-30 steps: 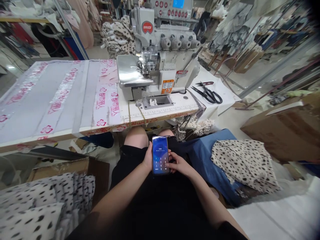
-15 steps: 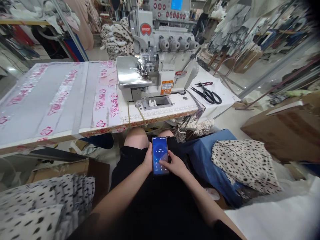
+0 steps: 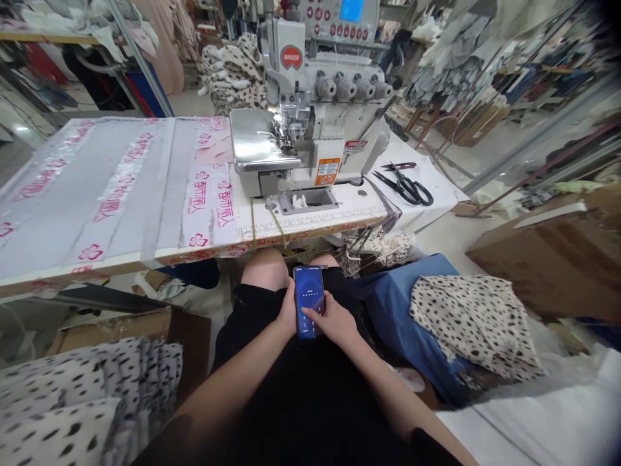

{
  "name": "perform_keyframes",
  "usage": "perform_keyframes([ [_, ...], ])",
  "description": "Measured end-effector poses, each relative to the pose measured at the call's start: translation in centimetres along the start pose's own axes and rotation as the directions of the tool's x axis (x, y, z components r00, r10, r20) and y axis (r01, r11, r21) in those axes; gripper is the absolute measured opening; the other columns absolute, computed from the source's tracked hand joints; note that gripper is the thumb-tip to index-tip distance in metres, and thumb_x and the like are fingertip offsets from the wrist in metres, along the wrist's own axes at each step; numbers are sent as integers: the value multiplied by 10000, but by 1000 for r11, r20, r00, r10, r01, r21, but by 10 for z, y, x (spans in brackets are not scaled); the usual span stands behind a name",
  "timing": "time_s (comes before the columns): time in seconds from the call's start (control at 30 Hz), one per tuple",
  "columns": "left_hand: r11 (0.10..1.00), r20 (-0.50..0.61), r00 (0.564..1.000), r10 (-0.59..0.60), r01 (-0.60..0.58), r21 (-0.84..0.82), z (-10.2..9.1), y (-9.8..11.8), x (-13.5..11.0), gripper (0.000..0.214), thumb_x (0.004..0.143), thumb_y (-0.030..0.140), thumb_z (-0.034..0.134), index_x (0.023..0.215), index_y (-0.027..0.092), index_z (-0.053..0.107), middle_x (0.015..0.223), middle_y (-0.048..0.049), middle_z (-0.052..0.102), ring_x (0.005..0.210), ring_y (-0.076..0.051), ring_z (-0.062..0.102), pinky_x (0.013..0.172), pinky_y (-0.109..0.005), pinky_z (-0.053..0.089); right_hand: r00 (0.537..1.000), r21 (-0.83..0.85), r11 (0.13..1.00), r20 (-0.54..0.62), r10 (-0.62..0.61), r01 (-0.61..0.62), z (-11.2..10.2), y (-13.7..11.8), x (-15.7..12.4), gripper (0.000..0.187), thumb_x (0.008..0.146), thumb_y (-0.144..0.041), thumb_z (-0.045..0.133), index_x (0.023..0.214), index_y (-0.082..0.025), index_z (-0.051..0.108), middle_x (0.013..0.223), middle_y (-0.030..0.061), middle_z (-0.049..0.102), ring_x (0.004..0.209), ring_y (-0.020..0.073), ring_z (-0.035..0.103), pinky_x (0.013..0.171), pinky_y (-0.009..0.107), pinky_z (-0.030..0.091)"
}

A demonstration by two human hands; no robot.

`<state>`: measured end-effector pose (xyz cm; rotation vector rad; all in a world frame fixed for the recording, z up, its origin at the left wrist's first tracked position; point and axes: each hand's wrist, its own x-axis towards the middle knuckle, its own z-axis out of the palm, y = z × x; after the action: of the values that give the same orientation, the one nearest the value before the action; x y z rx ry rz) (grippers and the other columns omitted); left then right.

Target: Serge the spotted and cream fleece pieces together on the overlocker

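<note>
A smartphone (image 3: 309,288) with a lit blue keypad screen is held upright over my lap. My left hand (image 3: 288,309) grips its left edge, with the fingers behind it hidden. From the other side, my right hand (image 3: 338,319) wraps the right edge, and its thumb lies across the keypad on the left part of the screen. Beyond the phone stands an overlock sewing machine (image 3: 330,120) on a white worktable (image 3: 310,223). Black scissors (image 3: 407,186) rest on the table to the right of the machine, beside small dark red thread snips (image 3: 405,166).
Spotted fabric (image 3: 478,317) lies over blue cloth (image 3: 402,291) at my right. More spotted fabric (image 3: 82,395) is stacked at lower left by a cardboard box (image 3: 194,356). A large carton (image 3: 538,259) stands at far right. The table edge (image 3: 213,251) runs just beyond my knees.
My right thumb has shifted left across the keypad, and the right hand has moved slightly left with it. The phone stays in both hands. The view has tilted slightly.
</note>
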<state>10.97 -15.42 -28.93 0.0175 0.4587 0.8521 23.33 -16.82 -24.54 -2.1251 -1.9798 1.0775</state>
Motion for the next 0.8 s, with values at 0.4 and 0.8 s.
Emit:
perform_keyframes([
  [0.4, 999, -45, 999, 4, -2, 32, 4, 1, -2, 775, 737, 725, 326, 1013, 49, 586, 933, -173, 621, 939, -300, 566, 887, -428, 388, 998, 102, 994, 54, -43, 38, -4, 7, 4, 628, 803, -679, 261, 1170, -214, 468, 990, 78, 648, 903, 257, 614, 692, 304, 424],
  [0.8, 998, -65, 998, -1, 6, 62, 4, -1, -2, 784, 713, 734, 360, 1024, 48, 577, 964, -184, 609, 947, -322, 560, 871, -450, 392, 998, 114, 993, 51, -19, 13, -2, 10, 10, 587, 800, -664, 313, 1139, -217, 485, 934, 72, 664, 846, 254, 623, 640, 288, 405],
])
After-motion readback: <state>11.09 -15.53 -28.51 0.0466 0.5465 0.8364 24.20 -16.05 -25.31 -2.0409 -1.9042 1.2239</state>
